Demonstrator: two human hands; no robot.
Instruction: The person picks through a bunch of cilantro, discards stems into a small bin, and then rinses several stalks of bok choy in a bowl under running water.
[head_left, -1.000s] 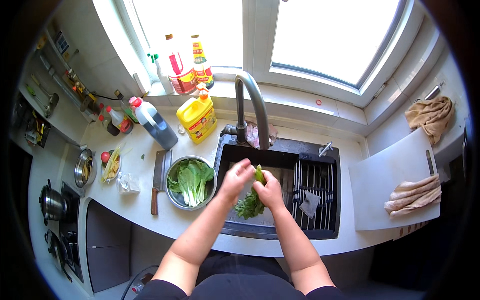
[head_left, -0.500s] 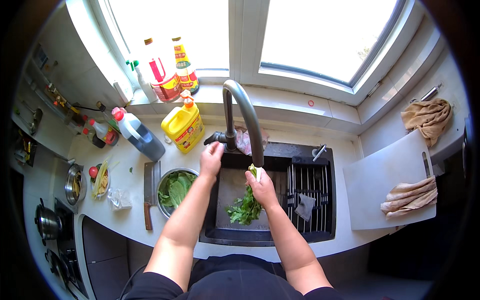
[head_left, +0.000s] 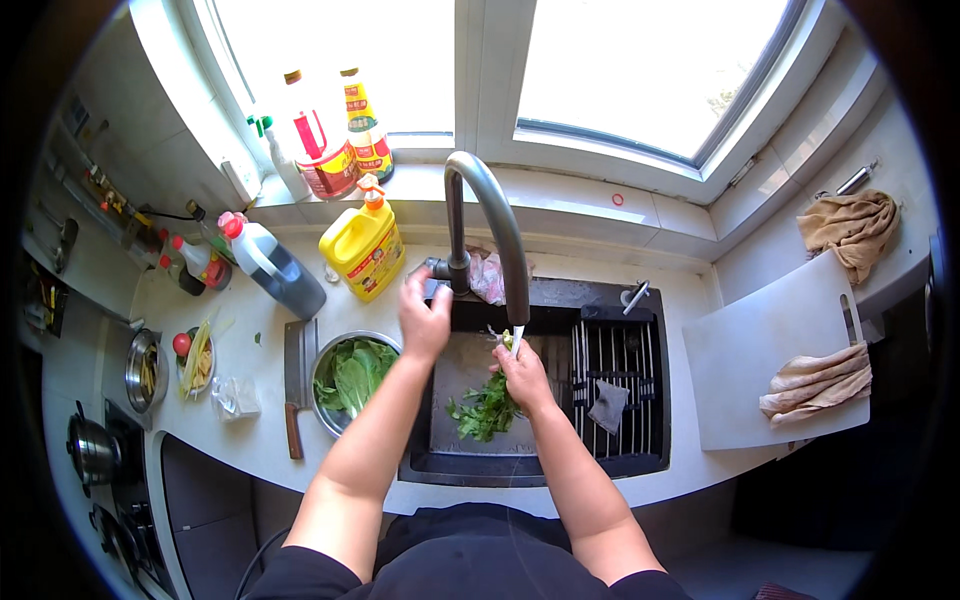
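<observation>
My right hand (head_left: 522, 374) is closed round the stems of a bunch of leafy greens (head_left: 484, 410), held over the dark sink (head_left: 480, 467) right below the faucet (head_left: 487, 190). Water (head_left: 517, 340) runs from the spout onto the stems, and the leaves hang down to the left. Just below the faucet's lever (head_left: 438, 267), my left hand (head_left: 425, 322) holds nothing, its fingers apart. Whether a fingertip still touches the lever is hard to make out. Left of the sink, a metal bowl (head_left: 327, 418) holds broad green leaves (head_left: 358, 375).
A cleaver (head_left: 296, 385) lies beside the bowl. Behind it stand a yellow jug (head_left: 364, 247) and a dark-filled bottle (head_left: 278, 270). A rack (head_left: 640, 385) with a grey cloth (head_left: 608, 406) spans the sink's right side. Further right is a white cutting board (head_left: 740, 350) with a beige cloth (head_left: 815, 385).
My left hand has come down slightly from the lever and its fingers have spread. The right hand keeps the greens under the spout, where the water now shows more plainly.
</observation>
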